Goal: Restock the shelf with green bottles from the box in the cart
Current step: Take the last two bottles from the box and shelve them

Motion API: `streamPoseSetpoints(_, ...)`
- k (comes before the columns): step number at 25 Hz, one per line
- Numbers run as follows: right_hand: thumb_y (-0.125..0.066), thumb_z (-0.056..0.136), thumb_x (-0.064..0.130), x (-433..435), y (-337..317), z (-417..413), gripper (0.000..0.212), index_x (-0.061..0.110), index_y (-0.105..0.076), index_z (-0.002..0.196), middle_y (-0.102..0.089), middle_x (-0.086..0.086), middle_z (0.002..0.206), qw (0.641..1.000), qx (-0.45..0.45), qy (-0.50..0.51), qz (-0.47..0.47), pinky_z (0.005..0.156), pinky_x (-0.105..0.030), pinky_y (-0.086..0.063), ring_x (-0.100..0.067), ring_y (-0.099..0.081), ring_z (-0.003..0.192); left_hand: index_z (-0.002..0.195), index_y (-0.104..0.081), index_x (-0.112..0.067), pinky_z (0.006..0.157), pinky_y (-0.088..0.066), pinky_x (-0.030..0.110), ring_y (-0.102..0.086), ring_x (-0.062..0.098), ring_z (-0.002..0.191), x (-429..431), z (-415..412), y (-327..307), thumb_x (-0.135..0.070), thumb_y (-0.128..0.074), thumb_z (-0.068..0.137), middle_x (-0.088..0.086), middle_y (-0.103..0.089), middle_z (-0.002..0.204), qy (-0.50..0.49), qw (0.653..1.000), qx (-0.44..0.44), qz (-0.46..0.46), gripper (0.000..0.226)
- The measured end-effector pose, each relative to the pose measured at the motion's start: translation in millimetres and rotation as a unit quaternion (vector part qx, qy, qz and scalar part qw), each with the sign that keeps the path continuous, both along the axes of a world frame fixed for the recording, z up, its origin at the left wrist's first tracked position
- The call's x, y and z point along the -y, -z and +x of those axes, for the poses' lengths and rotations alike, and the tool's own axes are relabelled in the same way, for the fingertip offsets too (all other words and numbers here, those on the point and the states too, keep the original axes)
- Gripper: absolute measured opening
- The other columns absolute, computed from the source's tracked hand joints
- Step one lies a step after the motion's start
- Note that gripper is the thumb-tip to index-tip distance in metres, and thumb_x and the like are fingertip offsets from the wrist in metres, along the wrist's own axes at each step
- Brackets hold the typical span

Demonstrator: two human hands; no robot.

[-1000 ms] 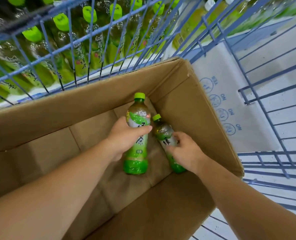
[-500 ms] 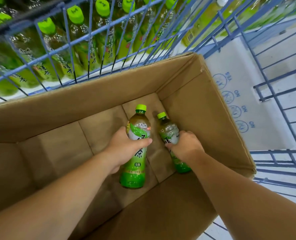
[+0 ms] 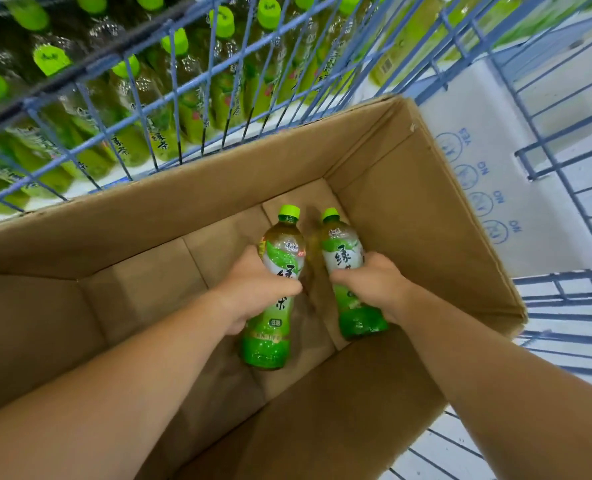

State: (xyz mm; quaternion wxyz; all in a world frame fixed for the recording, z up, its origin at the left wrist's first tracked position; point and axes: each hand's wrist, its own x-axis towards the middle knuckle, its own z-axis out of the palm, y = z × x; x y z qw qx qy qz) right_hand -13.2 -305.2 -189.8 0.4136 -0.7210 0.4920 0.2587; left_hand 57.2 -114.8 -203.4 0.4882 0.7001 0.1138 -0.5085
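Note:
Both my arms reach down into an open cardboard box (image 3: 408, 209) that sits in a blue wire cart (image 3: 564, 188). My left hand (image 3: 256, 289) grips one green tea bottle (image 3: 273, 327) around its label. My right hand (image 3: 374, 282) grips a second green tea bottle (image 3: 346, 254) just to the right of the first. Both bottles have bright green caps pointing away from me, and their bases are toward me. They sit side by side above the box floor, a small gap between them. No other bottle shows in the box.
Beyond the cart's far wire wall stands a shelf with several rows of green tea bottles (image 3: 190, 98). A flat white cardboard sheet with blue printed symbols (image 3: 484, 188) lies against the box's right side. The cart's right wire wall (image 3: 571, 299) runs close to the box.
The right bottle has come up from its tilted lie and now sits level with the left one. Both hands and bottles have risen slightly in the box; the view has tipped toward the shelf.

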Motion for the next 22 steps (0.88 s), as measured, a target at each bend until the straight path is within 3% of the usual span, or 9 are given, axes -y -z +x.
streamPoseSetpoints(3, -0.076, 0.060, 0.025, -22.0, -26.9, 3.6, 0.029, 0.011, -0.072, 0.085, -0.075, -0.013, 0.083, 0.996, 0.048, 0.052, 0.062, 0.071, -0.048, -0.062, -0.029, -0.074, 0.074, 0.109, -0.061, -0.010, 0.063, -0.061, 0.037, -0.074, 0.026, 0.078, -14.2, 6.2, -18.0, -0.020, -0.080, 0.048, 0.015, -0.072, 0.093, -0.008, 1.000, -0.006, -0.004, 0.065)
streamPoseSetpoints(6, -0.073, 0.071, 0.012, -39.6, -58.6, 4.4, 0.014, 0.013, -0.064, 0.082, -0.066, -0.006, 0.071, 0.986, 0.118, 0.073, 0.093, 0.058, -0.033, -0.055, -0.021, -0.066, 0.061, 0.105, -0.064, -0.011, 0.064, -0.061, 0.036, -0.073, 0.024, 0.076, -32.4, 13.3, -41.8, -0.023, -0.081, 0.048, 0.012, -0.073, 0.090, -0.033, 0.999, 0.015, -0.003, 0.060)
streamPoseSetpoints(8, -0.074, 0.068, 0.018, -54.2, -80.3, 1.7, 0.022, 0.017, -0.059, 0.084, -0.066, -0.003, 0.074, 0.983, 0.147, 0.076, 0.075, 0.062, -0.034, -0.055, -0.021, -0.066, 0.066, 0.097, -0.064, -0.016, 0.063, -0.059, 0.034, -0.072, 0.022, 0.075, -48.2, 16.7, -62.3, -0.019, -0.081, 0.057, 0.009, -0.073, 0.087, -0.055, 0.997, 0.045, 0.002, 0.044)
streamPoseSetpoints(11, -0.073, 0.054, 0.037, -79.6, -112.0, -2.8, 0.050, 0.022, -0.058, 0.099, -0.070, -0.006, 0.093, 0.984, 0.142, 0.091, 0.056, 0.077, -0.047, -0.059, -0.024, -0.070, 0.084, 0.101, -0.059, -0.024, 0.071, -0.062, 0.046, -0.072, 0.025, 0.079, -73.7, 17.5, -91.9, -0.025, -0.081, 0.050, 0.007, -0.072, 0.091, -0.049, 0.995, 0.086, 0.003, 0.056)
streamPoseSetpoints(16, -0.071, 0.057, 0.042, -137.3, -200.9, -11.5, 0.048, 0.028, -0.055, 0.100, -0.068, -0.004, 0.095, 0.983, 0.160, 0.087, 0.037, 0.080, -0.053, -0.059, -0.024, -0.069, 0.086, 0.105, -0.058, -0.030, 0.073, -0.061, 0.052, -0.073, 0.027, 0.080, -121.4, 13.3, -197.3, -0.020, -0.081, 0.053, 0.007, -0.073, 0.092, -0.046, 0.991, 0.120, -0.027, 0.058)
streamPoseSetpoints(22, -0.073, 0.064, 0.038, -196.3, -307.3, -15.5, 0.045, 0.027, -0.053, 0.103, -0.066, 0.000, 0.099, 0.977, 0.207, 0.043, 0.020, 0.085, -0.049, -0.057, -0.019, -0.067, 0.091, 0.112, -0.058, -0.021, 0.060, -0.057, 0.035, -0.072, 0.022, 0.077, -188.7, 10.5, -305.7, -0.008, -0.083, 0.069, 0.009, -0.072, 0.092, -0.081, 0.979, 0.179, -0.055, 0.051)
